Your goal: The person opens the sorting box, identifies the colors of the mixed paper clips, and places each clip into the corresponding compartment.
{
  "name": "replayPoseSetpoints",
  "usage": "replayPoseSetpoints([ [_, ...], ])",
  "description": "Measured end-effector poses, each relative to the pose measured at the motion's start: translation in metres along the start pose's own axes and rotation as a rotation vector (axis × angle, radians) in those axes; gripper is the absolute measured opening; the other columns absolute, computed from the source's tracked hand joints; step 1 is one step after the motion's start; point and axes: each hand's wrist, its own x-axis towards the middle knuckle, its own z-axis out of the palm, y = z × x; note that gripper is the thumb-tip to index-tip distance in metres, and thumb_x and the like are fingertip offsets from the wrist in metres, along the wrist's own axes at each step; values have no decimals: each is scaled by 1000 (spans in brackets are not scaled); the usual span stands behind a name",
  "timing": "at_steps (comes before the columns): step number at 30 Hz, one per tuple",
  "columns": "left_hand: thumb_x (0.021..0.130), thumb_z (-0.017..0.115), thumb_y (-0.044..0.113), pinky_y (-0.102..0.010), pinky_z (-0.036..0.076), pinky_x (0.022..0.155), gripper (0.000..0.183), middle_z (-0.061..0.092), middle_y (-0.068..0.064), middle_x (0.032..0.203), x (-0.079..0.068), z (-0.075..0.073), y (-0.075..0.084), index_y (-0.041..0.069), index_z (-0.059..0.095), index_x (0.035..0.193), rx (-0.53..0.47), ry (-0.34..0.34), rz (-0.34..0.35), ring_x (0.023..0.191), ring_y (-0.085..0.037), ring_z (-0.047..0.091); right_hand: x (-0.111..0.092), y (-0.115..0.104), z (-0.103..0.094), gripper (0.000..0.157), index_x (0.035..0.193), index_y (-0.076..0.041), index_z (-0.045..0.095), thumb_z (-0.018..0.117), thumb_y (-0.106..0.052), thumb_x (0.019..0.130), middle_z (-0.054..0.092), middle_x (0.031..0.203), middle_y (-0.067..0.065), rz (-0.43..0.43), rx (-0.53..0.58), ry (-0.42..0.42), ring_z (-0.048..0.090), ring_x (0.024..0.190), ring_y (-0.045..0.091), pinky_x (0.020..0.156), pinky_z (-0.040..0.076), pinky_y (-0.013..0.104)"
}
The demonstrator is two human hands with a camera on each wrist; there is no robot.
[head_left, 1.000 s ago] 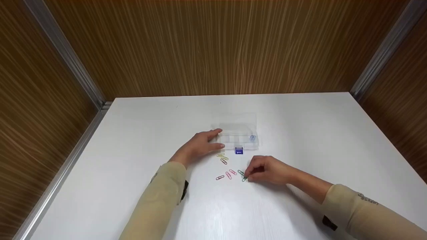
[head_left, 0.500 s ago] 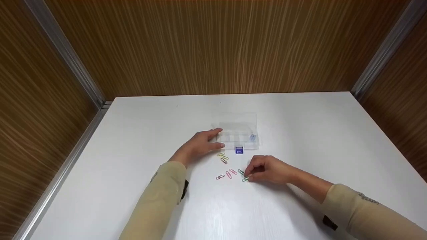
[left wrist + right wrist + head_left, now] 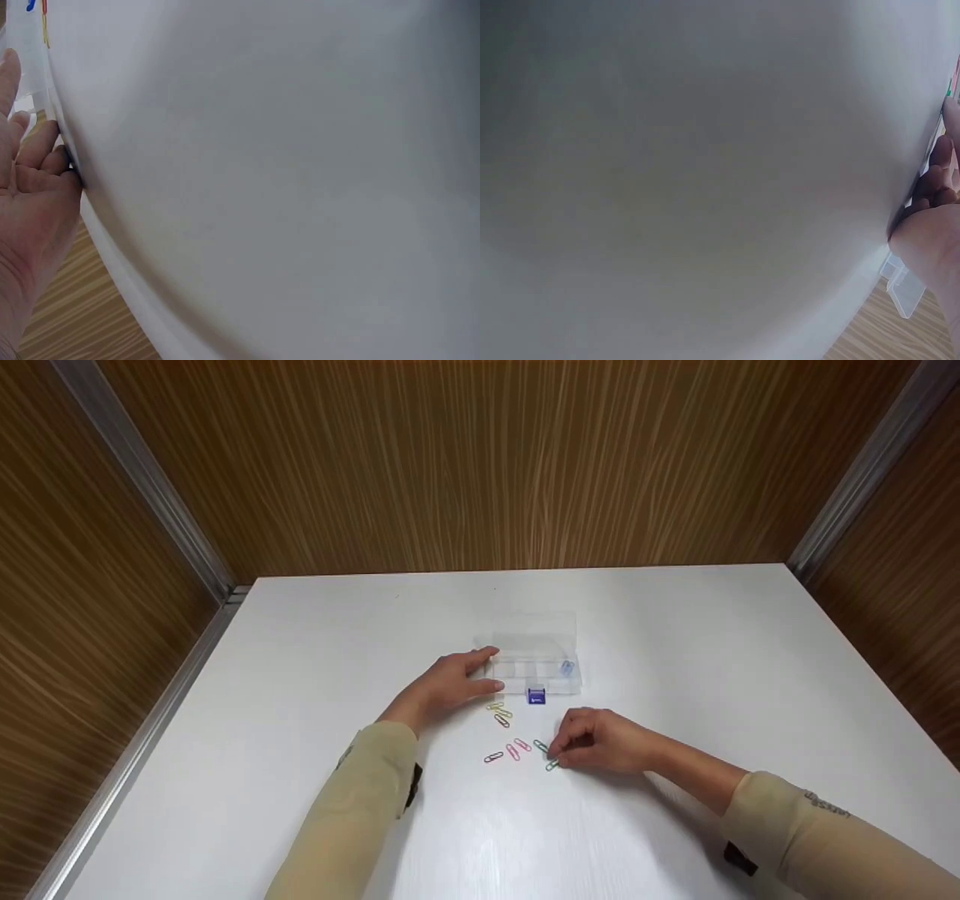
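A clear compartment box (image 3: 559, 688) with its lid (image 3: 534, 624) raised stands ahead of me, blue paper clips (image 3: 568, 667) in its right back compartment. My left hand (image 3: 448, 682) holds the box's left end, thumb at the front edge and index finger at the back. Closer to me, my right hand (image 3: 609, 742) pinches a green paper clip (image 3: 552, 766) at the table between thumb and fingers. Another green paper clip (image 3: 540, 746) lies against its fingertips. Beside these are pink paper clips (image 3: 513, 752). The right wrist view shows the right hand (image 3: 930, 225) low over the table.
Yellow paper clips (image 3: 499, 709) and a dark red paper clip (image 3: 502, 721) lie just before the box; a second dark red one (image 3: 493, 757) is left of the pink ones. A purple latch (image 3: 536, 696) sticks out in front. Wood-grain panels (image 3: 480, 465) wall in the white table (image 3: 675, 637).
The green paper clip at the right thumb has shifted and turned slightly. The left hand and the box stay in place.
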Motion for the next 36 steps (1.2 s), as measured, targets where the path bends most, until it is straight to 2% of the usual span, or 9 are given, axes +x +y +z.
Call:
replayPoseSetpoints([
  [15,99,72,52,-41,18,130,76,33,10,171,0,0,-2,35,39,166,11,-1,-4,161,-18,22,2,1,1,14,104,-19,86,82,-9,94,70,102,-4,59,-14,-28,60,99,16,87,50,23],
  [30,100,71,53,-41,19,130,76,34,7,171,2,-2,-2,36,39,166,38,-12,0,160,-19,23,1,0,2,12,100,-15,86,86,-9,90,69,99,0,51,24,-22,59,99,17,86,50,21],
  [36,100,71,53,-41,20,130,76,34,7,171,2,-2,-2,35,38,166,42,-11,2,160,-19,23,1,-1,2,12,99,-17,87,86,-8,90,68,98,-3,46,6,-24,58,98,15,85,50,21],
])
